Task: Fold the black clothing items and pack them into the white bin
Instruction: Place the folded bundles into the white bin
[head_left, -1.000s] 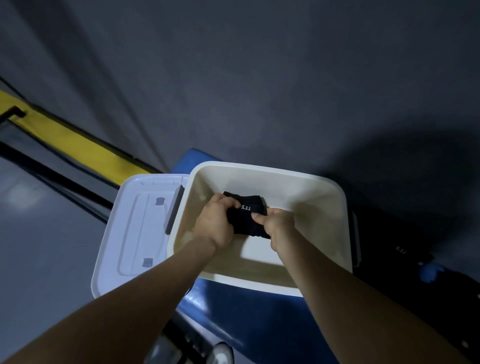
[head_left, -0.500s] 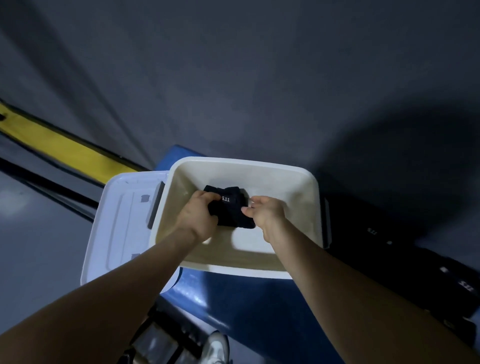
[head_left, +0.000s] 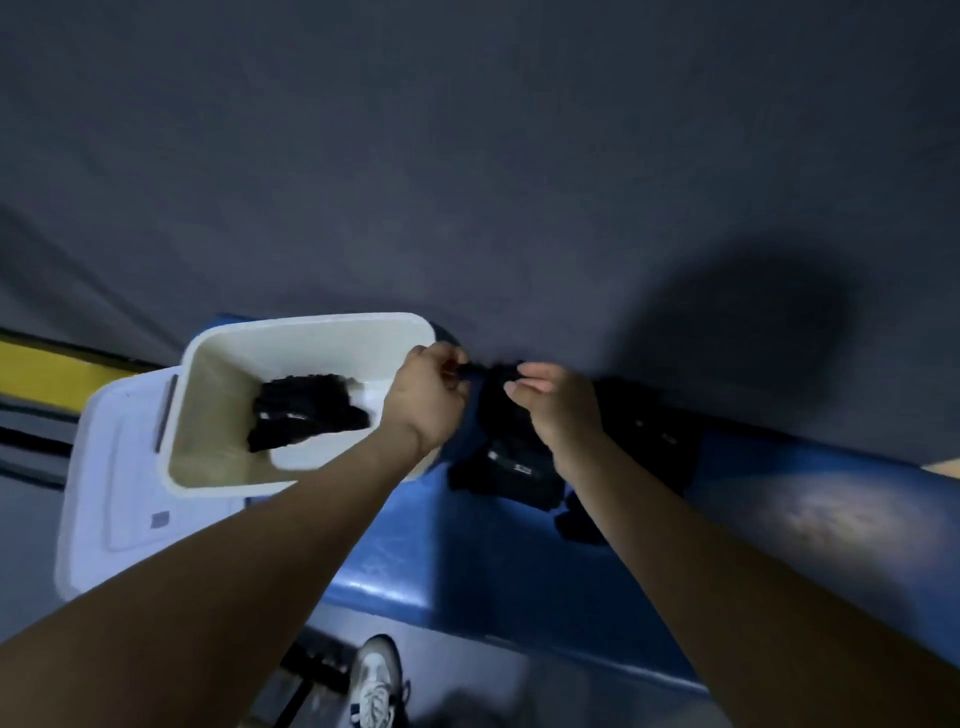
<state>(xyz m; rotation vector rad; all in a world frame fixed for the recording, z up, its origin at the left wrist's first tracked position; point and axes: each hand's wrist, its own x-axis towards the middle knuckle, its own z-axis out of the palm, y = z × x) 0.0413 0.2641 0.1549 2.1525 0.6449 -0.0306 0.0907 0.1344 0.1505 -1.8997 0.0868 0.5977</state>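
Observation:
The white bin (head_left: 306, 335) stands on the blue table at the left. A folded black garment (head_left: 306, 410) lies inside it, untouched. To the right of the bin, a pile of black clothing (head_left: 511, 462) lies on the blue surface. My left hand (head_left: 423, 397) and my right hand (head_left: 553, 402) are both over this pile, just past the bin's right wall. Each hand pinches the top edge of a black garment (head_left: 496, 395) between thumb and fingers. The frame is blurred, so the garment's shape is unclear.
The bin's white lid (head_left: 119, 467) lies flat to the left of the bin. A dark grey cloth wall (head_left: 467, 156) rises behind everything. The blue table edge (head_left: 519, 613) runs in front. A shoe (head_left: 376, 680) shows on the floor below.
Both hands let go of the folded garment inside the bin and moved right, out of the bin, to the pile. They now pinch another black garment. The view swung right.

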